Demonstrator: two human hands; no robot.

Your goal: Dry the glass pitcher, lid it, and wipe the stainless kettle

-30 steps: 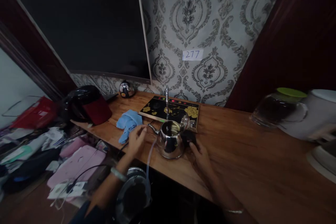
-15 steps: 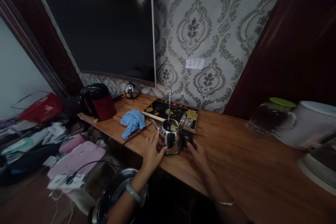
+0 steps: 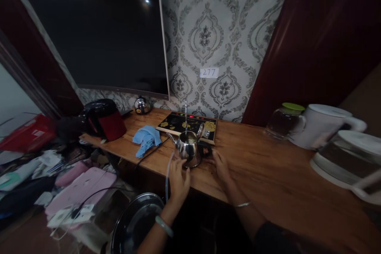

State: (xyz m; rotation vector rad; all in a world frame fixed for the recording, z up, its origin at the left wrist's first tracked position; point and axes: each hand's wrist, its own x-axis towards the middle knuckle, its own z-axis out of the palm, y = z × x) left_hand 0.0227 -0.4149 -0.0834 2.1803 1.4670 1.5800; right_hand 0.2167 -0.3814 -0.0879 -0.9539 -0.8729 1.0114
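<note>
A shiny steel kettle [image 3: 187, 150] stands on the wooden counter, spout to the left and black handle [image 3: 206, 150] to the right. Its lid [image 3: 201, 130] is tipped up at the handle side. A slim metal tap [image 3: 186, 114] rises behind the kettle, over its mouth. My left hand [image 3: 179, 180] is at the kettle's lower front, fingers apart; contact cannot be made out. Just right of and below the handle is my right hand [image 3: 220, 166], fingers loosely stretched and not wrapped round it. A clear tube [image 3: 168, 178] hangs at the counter edge beside my left hand.
Behind the kettle lies a black panel with gold flowers [image 3: 174, 122]. A blue cloth [image 3: 146, 138] and a red-and-black appliance [image 3: 104, 121] are to the left. Several jugs, including a green-lidded one [image 3: 282, 123], stand right. Below is a dark basin [image 3: 133, 222].
The view has shifted to the right. My left hand has slid lower on the kettle's front, and my right hand has drawn slightly away from the handle. The tube now shows.
</note>
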